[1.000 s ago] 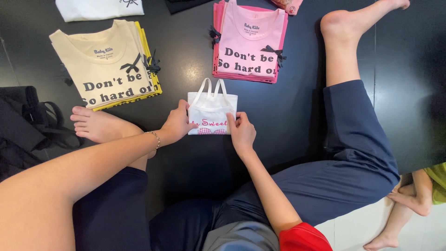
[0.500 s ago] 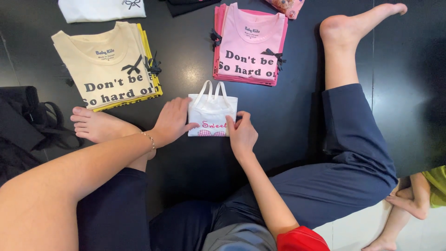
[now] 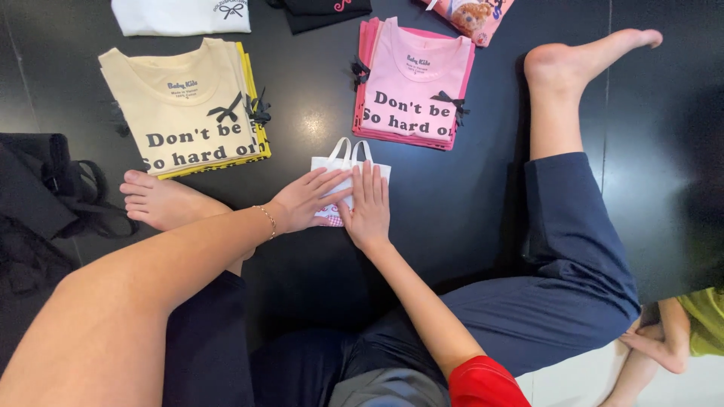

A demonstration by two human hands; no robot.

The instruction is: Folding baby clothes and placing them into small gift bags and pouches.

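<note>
Small white folded strap top (image 3: pixel 341 162), flat on dark floor

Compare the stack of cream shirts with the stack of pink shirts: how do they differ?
The stack of cream shirts lies to the left and looks larger, with a yellow edge beneath; the stack of pink shirts lies to the right, smaller, pink throughout. Both are folded, printed with dark lettering, trimmed with black bows, and lie untouched.

Both arms reach forward, and the left hand (image 3: pixel 305 202) and right hand (image 3: pixel 367 207) lie palm-down, side by side, almost touching. Their fingers (image 3: pixel 367 181) are stretched out flat, grasping nothing. Left wrist wears a thin bracelet (image 3: pixel 267 220).
</note>
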